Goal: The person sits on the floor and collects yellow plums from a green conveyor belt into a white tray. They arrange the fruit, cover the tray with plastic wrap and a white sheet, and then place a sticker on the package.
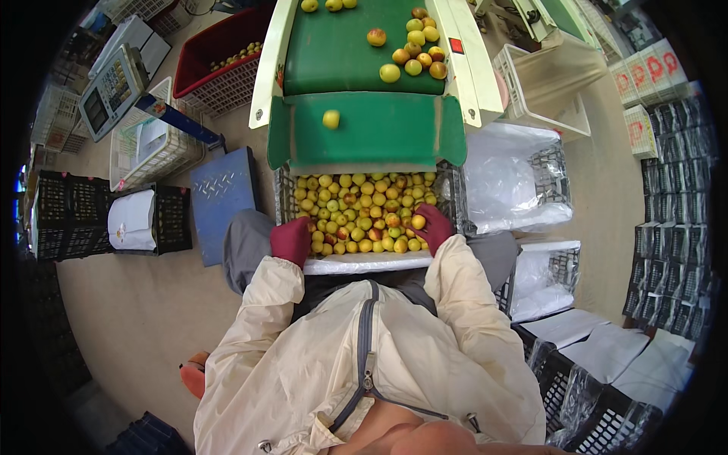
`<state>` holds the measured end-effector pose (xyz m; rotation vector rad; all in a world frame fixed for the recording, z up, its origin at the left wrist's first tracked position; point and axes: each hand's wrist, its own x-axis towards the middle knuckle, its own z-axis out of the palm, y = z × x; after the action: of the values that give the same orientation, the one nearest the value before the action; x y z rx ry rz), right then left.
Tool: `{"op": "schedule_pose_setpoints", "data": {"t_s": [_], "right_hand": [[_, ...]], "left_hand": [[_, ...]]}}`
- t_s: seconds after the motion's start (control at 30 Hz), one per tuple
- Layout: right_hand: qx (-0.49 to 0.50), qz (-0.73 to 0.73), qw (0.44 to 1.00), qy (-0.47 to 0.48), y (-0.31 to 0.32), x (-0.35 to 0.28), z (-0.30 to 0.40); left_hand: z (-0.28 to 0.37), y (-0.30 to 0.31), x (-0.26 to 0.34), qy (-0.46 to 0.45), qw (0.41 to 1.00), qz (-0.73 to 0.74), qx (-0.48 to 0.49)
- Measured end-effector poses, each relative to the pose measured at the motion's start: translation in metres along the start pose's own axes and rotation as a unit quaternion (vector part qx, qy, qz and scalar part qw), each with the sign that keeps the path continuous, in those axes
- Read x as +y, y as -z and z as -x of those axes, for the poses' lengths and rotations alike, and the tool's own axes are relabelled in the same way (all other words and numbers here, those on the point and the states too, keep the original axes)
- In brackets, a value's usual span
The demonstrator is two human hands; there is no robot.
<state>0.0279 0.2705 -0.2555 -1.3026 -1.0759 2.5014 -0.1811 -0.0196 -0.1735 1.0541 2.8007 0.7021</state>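
A black plastic crate (458,196) lined with clear film stands before me, filled with small yellow-green and reddish fruit (364,213). My right hand (433,226), in a dark red glove, has its fingers around a yellow fruit (418,222) at the crate's right side. My left hand (291,240), gloved alike, rests at the crate's left side against the fruit; its fingers are largely hidden. Above the crate's far edge hangs the green chute (369,133) of a conveyor, with one yellow fruit (331,119) on it. More fruit lies on the green belt (335,57).
A blue platform scale (223,199) with a display (108,94) stands at left, near a red crate (219,85) and black crates (74,213). Film-lined crates (512,176) stand at right, and stacked black crates (668,256) rise at the far right.
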Motion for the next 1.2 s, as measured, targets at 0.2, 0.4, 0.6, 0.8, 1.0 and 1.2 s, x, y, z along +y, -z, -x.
{"op": "schedule_pose_setpoints", "data": {"t_s": [0.2, 0.4, 0.6, 0.8, 1.0, 1.2], "right_hand": [[-0.083, 0.726, 0.65, 0.208, -0.094, 0.011, -0.02], [-0.161, 0.76, 0.63, -0.014, -0.134, 0.015, -0.033], [-0.137, 0.69, 0.71, -0.025, -0.134, 0.013, -0.028], [-0.101, 0.645, 0.704, 0.28, -0.136, 0.019, 0.011], [-0.162, 0.6, 0.695, 0.361, -0.216, 0.01, 0.096], [-0.089, 0.518, 0.721, 0.451, -0.174, 0.017, 0.077]], "left_hand": [[-0.002, 0.008, 0.009, 0.028, 1.0, -0.003, -0.006], [0.005, 0.003, -0.001, 0.031, 0.999, -0.009, 0.005], [0.0, 0.01, 0.004, 0.083, 0.991, -0.011, -0.1], [0.013, 0.016, 0.029, 0.001, 0.981, 0.173, 0.087], [0.021, 0.002, 0.029, -0.004, 0.855, 0.513, -0.074], [-0.053, 0.07, -0.048, 0.191, 0.922, 0.308, -0.132]]}}
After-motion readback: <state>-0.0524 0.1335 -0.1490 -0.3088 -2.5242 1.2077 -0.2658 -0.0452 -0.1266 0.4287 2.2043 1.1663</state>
